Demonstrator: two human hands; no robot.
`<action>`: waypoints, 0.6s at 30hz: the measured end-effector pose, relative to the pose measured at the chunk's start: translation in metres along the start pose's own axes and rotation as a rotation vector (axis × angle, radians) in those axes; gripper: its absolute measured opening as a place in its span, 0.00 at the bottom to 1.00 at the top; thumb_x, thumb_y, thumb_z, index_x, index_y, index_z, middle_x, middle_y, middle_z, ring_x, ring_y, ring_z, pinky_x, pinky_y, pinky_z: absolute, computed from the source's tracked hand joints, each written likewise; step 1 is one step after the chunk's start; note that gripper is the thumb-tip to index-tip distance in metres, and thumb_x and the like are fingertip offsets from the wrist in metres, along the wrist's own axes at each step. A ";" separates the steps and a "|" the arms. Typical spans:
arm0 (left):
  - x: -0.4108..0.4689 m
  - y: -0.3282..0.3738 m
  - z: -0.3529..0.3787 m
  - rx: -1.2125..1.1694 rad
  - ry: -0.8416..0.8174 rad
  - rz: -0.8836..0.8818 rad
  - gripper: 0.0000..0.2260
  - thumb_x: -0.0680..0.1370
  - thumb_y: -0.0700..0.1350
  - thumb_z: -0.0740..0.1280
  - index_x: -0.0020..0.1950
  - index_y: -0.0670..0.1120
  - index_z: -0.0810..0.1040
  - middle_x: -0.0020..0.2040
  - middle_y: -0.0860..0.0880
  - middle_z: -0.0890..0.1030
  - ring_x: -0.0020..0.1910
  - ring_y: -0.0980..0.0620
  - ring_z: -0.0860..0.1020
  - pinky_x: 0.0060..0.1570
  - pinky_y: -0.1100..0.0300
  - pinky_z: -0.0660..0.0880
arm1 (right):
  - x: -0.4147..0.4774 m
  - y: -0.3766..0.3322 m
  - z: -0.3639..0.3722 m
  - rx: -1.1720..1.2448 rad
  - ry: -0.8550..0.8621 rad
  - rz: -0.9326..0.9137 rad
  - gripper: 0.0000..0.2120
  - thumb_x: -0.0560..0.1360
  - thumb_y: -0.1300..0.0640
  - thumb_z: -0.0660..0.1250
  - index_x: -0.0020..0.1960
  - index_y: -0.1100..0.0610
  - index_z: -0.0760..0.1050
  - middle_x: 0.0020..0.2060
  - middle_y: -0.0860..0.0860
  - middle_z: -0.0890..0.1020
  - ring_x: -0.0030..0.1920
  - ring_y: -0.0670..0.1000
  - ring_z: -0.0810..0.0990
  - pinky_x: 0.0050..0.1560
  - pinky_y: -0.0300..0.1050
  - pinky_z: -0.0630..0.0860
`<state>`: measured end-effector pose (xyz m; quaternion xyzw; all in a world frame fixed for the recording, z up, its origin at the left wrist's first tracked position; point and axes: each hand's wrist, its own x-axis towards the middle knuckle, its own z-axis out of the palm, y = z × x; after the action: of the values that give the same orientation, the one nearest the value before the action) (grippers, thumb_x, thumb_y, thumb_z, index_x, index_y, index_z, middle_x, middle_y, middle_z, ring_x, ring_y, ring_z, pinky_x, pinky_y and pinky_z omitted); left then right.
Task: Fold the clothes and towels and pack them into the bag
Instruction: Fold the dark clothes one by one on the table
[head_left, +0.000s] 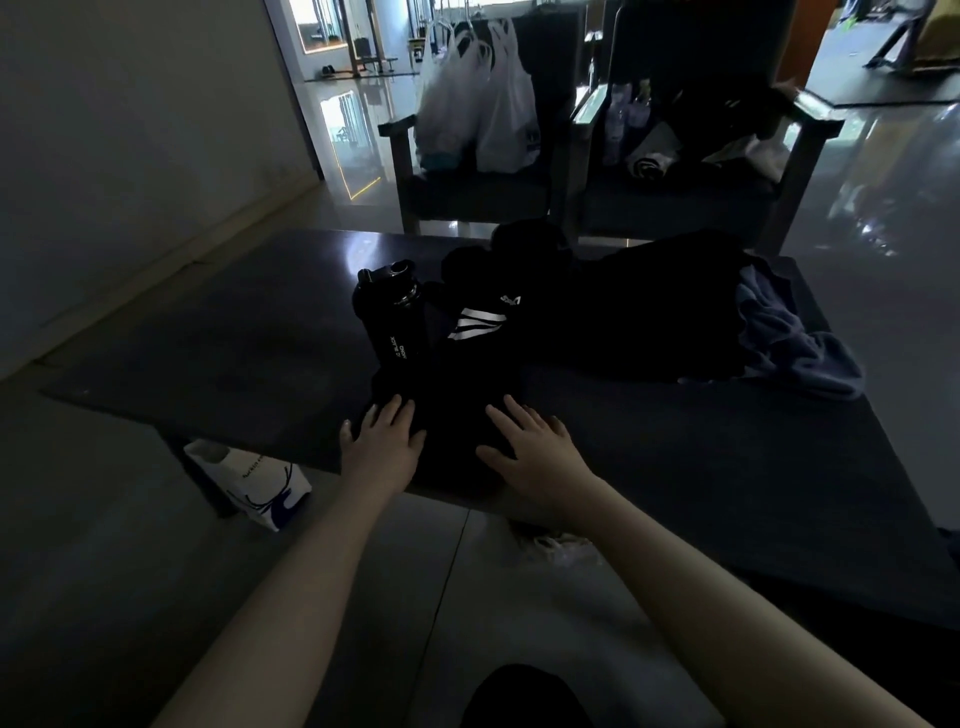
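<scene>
At the lower centre of the frame, near edge of the desk (234, 338): one black garment (467, 384) with white stripes, laid flat.

- Left grip (384, 436): mine, palm down on the garment's left part, fingers straight and spread, nothing clasped.
- Right grip (530, 441): mine, palm down on the garment's right part, fingers straight and spread, nothing clasped.
- Black bottle (387, 306): centre of the frame, standing just beside the garment's far left edge, lid on, white lettering on its side.
- Pile of dark clothes (649, 312): centre right, behind the garment and touching it; too dark for me to tell single pieces apart.
- Blue-grey towel (789, 338): right of the frame, crumpled against the right end of the pile, near the desk's right edge.
- White paper bag (254, 483): lower left, on the floor under the desk's near left corner, blue marks on its side.
- Two dark chairs (467, 197): upper centre, beyond the desk; the left one carries white plastic bags (478, 104).
</scene>
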<state>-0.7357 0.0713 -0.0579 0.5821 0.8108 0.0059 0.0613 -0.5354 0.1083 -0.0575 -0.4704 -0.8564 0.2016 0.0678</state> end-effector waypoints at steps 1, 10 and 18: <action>-0.002 0.000 -0.002 -0.041 0.008 -0.004 0.24 0.83 0.55 0.50 0.78 0.51 0.53 0.79 0.53 0.52 0.77 0.49 0.51 0.73 0.44 0.48 | -0.005 0.002 -0.004 0.042 0.018 0.013 0.30 0.79 0.39 0.52 0.77 0.48 0.49 0.77 0.49 0.49 0.77 0.51 0.48 0.75 0.54 0.44; -0.016 0.035 -0.039 -0.305 0.020 0.076 0.23 0.82 0.56 0.50 0.75 0.48 0.63 0.75 0.51 0.63 0.74 0.50 0.60 0.72 0.47 0.55 | -0.048 0.022 -0.060 0.243 0.175 0.112 0.27 0.80 0.45 0.58 0.75 0.54 0.58 0.72 0.53 0.66 0.72 0.52 0.64 0.71 0.51 0.61; 0.019 0.099 -0.051 -0.308 0.042 0.171 0.22 0.82 0.55 0.53 0.73 0.46 0.65 0.73 0.49 0.66 0.71 0.49 0.65 0.69 0.49 0.62 | -0.047 0.059 -0.089 0.392 0.231 0.181 0.25 0.78 0.50 0.62 0.73 0.53 0.63 0.67 0.54 0.74 0.65 0.53 0.73 0.64 0.50 0.71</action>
<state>-0.6536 0.1243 -0.0010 0.6325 0.7488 0.1475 0.1321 -0.4366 0.1217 0.0028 -0.5428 -0.7420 0.3142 0.2368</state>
